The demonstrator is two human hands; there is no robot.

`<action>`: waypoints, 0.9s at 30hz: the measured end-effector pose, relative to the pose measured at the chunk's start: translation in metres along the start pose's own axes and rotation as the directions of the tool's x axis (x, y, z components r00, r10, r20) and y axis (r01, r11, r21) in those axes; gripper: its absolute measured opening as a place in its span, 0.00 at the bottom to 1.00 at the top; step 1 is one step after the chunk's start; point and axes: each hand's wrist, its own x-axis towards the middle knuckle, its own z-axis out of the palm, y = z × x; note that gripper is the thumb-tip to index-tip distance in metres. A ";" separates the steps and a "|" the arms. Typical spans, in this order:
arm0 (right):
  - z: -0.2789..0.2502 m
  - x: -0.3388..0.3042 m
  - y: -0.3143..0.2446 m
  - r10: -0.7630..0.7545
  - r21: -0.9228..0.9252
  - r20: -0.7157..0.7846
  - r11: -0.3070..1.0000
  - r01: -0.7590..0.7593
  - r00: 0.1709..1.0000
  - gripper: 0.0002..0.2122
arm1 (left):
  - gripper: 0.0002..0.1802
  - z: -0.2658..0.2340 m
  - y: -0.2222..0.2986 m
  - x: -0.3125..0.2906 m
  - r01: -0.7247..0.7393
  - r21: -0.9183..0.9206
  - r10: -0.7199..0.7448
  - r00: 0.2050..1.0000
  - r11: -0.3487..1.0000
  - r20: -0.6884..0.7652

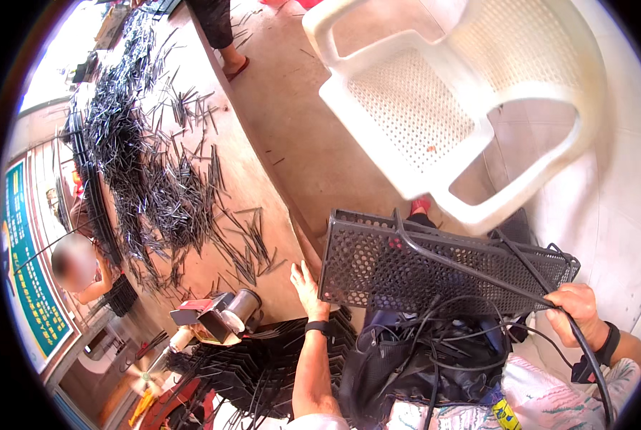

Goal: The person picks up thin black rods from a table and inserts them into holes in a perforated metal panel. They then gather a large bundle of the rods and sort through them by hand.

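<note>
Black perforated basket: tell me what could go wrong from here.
The right hand grips a black rod crossing the black perforated basket, which might tip. Looped black cable beside it could snag. The left hand, close to its other end, might get pinched against the wooden table.

Table [243,161]: tan top. Long tangled heap of thin black strips [123,125] fills the left side, far end toward near end. Loose strips [252,247] scatter toward the right edge. Device with metal cylinder [241,308] at near edge (can't tell if it's bolted on).
</note>
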 end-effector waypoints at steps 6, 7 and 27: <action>-0.017 0.072 -0.009 -0.015 -0.023 0.075 1.000 0.016 0.997 0.09 | 0.37 0.004 0.018 0.037 0.018 0.078 -0.016 0.999 0.997 -0.028; -0.014 0.083 -0.012 -0.020 -0.028 0.095 0.999 0.023 0.995 0.09 | 0.38 0.004 0.017 0.047 0.028 0.091 -0.026 0.999 0.995 -0.021; 0.110 0.281 -0.089 0.129 -0.165 0.282 0.983 -0.085 0.951 0.07 | 0.13 -0.202 -0.040 0.329 -0.092 0.098 0.129 0.856 0.991 -0.501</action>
